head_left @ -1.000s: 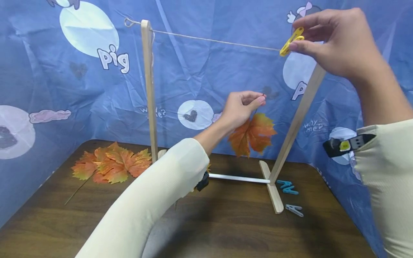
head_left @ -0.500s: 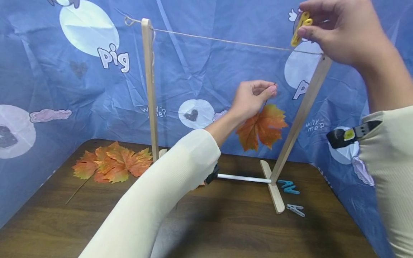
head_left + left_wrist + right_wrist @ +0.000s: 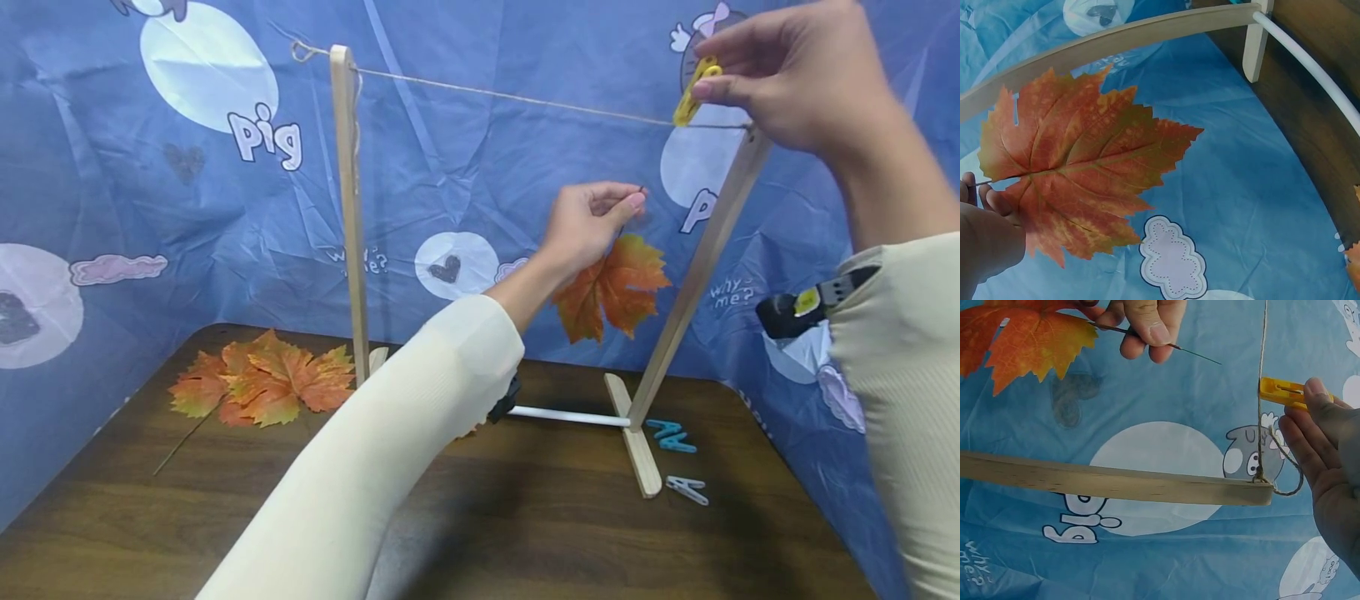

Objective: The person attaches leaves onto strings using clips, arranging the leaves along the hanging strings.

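My left hand [image 3: 588, 221] pinches the thin stem of an orange maple leaf [image 3: 611, 287], which hangs below the fingers. In the right wrist view the bare stem end [image 3: 1200, 356] sticks out past the fingertips, pointing toward the twine [image 3: 1263, 350]. Up at the right, my right hand [image 3: 806, 79] pinches a yellow clothespin [image 3: 693, 96] between thumb and fingers. The clothespin's tip is right at the twine, close to where it is tied to the right wooden post [image 3: 701, 267]. The leaf fills much of the left wrist view [image 3: 1085, 162].
The left wooden post [image 3: 348, 208] carries the twine's other end. A white rod [image 3: 570, 415] joins the posts low down. Several maple leaves [image 3: 270, 379] lie at the table's left. Two blue clothespins [image 3: 671, 435] and a grey one [image 3: 686, 489] lie by the right foot.
My right hand first lifted the yellow clothespin off the twine and moved right, then lowered it back to the twine nearer the right post. My left hand rose and shifted right with the leaf.
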The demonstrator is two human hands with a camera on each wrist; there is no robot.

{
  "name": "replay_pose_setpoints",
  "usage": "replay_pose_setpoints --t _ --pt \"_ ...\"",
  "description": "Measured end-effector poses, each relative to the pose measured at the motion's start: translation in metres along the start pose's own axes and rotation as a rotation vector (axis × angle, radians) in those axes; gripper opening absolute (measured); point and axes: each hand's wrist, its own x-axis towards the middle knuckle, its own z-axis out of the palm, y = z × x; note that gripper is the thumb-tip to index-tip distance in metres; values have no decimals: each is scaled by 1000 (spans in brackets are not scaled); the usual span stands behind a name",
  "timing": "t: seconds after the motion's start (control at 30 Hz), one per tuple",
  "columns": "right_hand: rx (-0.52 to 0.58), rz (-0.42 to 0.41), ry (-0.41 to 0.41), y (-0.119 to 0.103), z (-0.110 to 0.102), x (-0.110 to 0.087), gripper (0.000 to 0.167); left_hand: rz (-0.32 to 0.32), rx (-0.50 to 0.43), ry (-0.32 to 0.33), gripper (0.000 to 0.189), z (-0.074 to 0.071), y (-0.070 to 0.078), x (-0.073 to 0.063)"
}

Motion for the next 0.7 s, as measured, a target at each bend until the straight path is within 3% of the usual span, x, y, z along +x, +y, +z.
replay_pose_setpoints --t 0.2,0.47,0.7 --pt "-81 2 -17 0 2 0 37 4 14 0 26 3 2 2" --pt "-109 3 -65 0 4 -1 36 48 -3 25 24 6 5 5" --pt "-122 -7 -76 1 7 -2 37 8 -32 49 23 9 6 7"
